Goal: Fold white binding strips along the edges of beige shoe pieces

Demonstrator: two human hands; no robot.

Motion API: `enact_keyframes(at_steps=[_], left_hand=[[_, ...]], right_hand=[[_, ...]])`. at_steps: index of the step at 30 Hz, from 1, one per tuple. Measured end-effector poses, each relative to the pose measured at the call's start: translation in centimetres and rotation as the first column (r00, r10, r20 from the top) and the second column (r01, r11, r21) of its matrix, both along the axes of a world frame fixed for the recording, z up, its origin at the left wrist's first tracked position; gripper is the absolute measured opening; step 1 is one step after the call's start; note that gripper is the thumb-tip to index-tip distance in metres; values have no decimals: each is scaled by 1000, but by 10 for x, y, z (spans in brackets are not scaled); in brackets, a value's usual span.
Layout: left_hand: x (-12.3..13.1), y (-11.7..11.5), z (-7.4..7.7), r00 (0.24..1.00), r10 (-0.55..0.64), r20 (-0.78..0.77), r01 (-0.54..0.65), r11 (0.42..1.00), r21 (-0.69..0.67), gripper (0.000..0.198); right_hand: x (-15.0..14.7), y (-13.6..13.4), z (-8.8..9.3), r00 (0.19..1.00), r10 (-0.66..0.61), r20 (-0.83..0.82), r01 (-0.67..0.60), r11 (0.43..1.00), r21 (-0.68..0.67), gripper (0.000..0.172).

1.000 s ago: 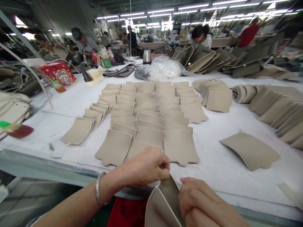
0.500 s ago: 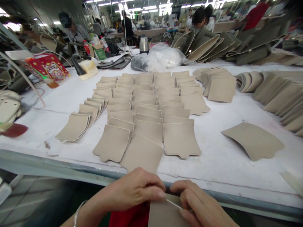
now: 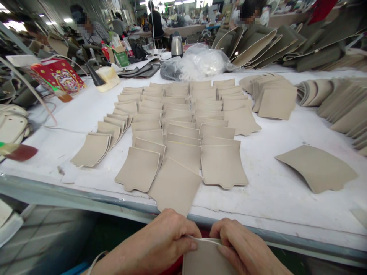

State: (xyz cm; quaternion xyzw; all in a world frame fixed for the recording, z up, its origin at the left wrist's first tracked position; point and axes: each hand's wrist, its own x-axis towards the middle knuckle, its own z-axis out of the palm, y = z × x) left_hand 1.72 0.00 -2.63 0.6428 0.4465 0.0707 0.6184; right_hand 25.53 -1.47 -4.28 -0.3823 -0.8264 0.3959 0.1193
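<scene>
Hands at the bottom edge of view, just below the metal-edged near rim of the white-covered worktable [image 3: 275,198]; left hand [image 3: 163,240] and right hand [image 3: 243,250] both pinched shut on the top edge of a beige, flat leather-like panel with a white piped border [image 3: 205,259], thumbs and fingertips pressed on that border, knuckles nearly touching across it; panel held off the worktable, below its rim, over a strip of red cloth [image 3: 179,263]. On the worktable, straight ahead of the hands: overlapping rows of tan flared cut pieces [image 3: 177,130], nearest one overhanging the rim just above the left hand; single curved tan piece [image 3: 318,168] lying apart toward the right side; fanned tan stacks [image 3: 341,107] at the far right; crumpled clear plastic bag [image 3: 200,61] and steel kettle [image 3: 177,45] at the far edge; red patterned box [image 3: 59,76] at the far left. Beyond the worktable, other people seated at further benches.
</scene>
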Motion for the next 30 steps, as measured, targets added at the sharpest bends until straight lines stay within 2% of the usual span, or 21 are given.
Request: enact_keyframes(at_steps=[8,11,14,16,19,21,24,30], left_hand=[[5,-1,-2,997,-38,70,33,997,73,25],[11,0,0,999,-40,36,35,991,128,26],[21,1,1,999,-26,26,22,990,139,22],[28,0,-3,999,3,51,-10,988,153,19],[32,-2,-15,989,25,147,-59,970,235,15],[33,-4,-25,977,6,212,-71,950,303,15],[32,-5,-35,973,-34,228,-56,924,377,21],[32,-7,-37,966,-113,231,-6,888,459,23]], right_hand=[[-3,0,9,994,-1,105,-10,994,113,24],[-5,0,14,993,-24,116,5,987,160,24],[-4,0,18,994,5,112,-23,988,155,22],[-2,1,21,996,9,93,-21,993,120,21],[2,4,24,998,-58,20,57,998,22,18],[6,6,28,994,-104,-37,102,994,-42,14],[12,9,33,992,-124,-40,116,982,-149,11],[15,13,41,985,-170,-2,162,942,-295,10]])
